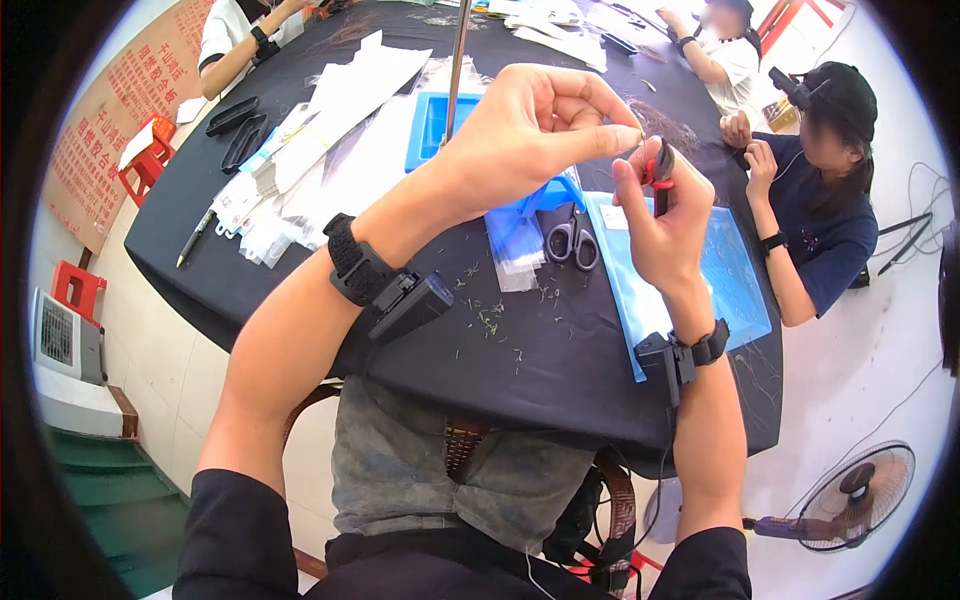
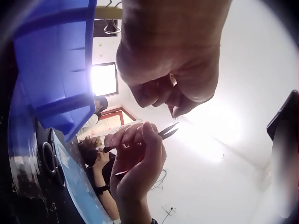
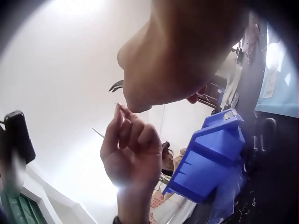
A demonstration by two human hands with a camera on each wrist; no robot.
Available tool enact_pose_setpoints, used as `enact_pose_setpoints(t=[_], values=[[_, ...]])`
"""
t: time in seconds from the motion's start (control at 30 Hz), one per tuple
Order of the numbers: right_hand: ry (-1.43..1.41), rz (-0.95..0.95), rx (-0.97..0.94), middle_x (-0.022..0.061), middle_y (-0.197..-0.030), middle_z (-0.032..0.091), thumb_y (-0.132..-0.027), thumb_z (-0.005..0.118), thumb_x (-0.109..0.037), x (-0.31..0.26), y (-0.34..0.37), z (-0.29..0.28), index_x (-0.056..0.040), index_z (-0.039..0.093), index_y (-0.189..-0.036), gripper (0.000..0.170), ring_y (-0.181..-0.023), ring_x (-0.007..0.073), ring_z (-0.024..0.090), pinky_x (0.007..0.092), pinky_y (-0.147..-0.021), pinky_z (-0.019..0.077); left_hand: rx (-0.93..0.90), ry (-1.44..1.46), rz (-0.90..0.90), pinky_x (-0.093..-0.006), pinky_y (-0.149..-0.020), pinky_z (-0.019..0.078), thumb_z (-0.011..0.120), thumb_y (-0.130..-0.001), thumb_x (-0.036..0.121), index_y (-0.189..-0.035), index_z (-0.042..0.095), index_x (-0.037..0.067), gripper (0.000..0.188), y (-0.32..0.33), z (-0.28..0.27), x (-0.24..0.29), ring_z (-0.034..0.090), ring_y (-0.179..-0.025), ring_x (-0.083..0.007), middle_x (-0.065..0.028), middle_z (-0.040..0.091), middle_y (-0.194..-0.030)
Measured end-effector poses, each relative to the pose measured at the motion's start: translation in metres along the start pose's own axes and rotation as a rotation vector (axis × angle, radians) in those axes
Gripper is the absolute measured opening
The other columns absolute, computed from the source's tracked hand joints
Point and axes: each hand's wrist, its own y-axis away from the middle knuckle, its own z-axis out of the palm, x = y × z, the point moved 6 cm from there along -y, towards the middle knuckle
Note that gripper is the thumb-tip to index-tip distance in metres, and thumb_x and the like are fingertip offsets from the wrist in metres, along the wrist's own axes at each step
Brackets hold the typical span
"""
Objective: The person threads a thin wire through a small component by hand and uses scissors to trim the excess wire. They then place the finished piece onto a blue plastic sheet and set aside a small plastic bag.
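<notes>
Thumb and forefinger of my left hand [image 1: 515,140] pinch a tiny thin piece [image 3: 116,103], raised above the table; its kind is too small to tell. Facing it, my right hand [image 1: 672,225] grips small red-handled pliers [image 1: 661,168], most of the handles hidden in the palm. In the left wrist view the dark pointed jaws of the pliers stand apart, close to the left fingertips. Below the hands lie dark-handled scissors [image 1: 573,245] beside a blue plastic bin [image 3: 203,161], and a light blue plastic packet [image 1: 737,285] lies under the right hand.
Another blue tray [image 1: 428,128] stands behind the left wrist, near a metal rod [image 1: 458,70]. White papers and bags [image 1: 340,120] cover the left of the black table [image 1: 420,350]. Small clippings [image 1: 490,318] lie near the front. A person [image 1: 820,190] sits at the right.
</notes>
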Motion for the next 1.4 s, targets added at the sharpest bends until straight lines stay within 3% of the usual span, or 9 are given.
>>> enact_pose_setpoints(t=[0.53,1.13,1.4], values=[[0.164,-0.126,0.056,0.0075,-0.065,0.051,-0.086,0.073,-0.006,-0.015,0.004,0.003,-0.0008,0.055,-0.078,0.021,-0.054,0.0155,0.05,0.0303,-0.052,0.0394,-0.081,0.046,-0.002,-0.0187,-0.072,0.0468,0.075,-0.096,0.016,-0.109,0.071,-0.002,0.023,0.002,0.008,-0.001,0.058,-0.079,-0.001,0.0029,0.065,-0.083],[0.184,-0.121,0.092,0.0032,-0.057,0.051,-0.083,0.076,-0.005,-0.019,0.007,0.001,-0.0043,0.053,-0.069,0.027,-0.047,0.0093,0.047,0.028,-0.047,0.0356,-0.076,0.026,-0.014,-0.0206,-0.078,0.0506,0.072,-0.097,0.016,-0.11,0.069,-0.002,0.023,0.002,0.007,-0.004,0.064,-0.088,-0.0044,-0.0017,0.07,-0.094],[0.121,0.009,0.055,0.0003,-0.051,0.046,-0.083,0.077,-0.008,-0.01,0.007,0.004,-0.0069,0.052,-0.065,0.031,-0.046,0.0076,0.042,0.0266,-0.047,0.0314,-0.056,0.047,-0.049,-0.0176,-0.069,0.0448,0.073,-0.096,0.018,-0.108,0.072,0.002,0.019,0.003,0.006,-0.004,0.06,-0.08,-0.0005,0.002,0.07,-0.09]])
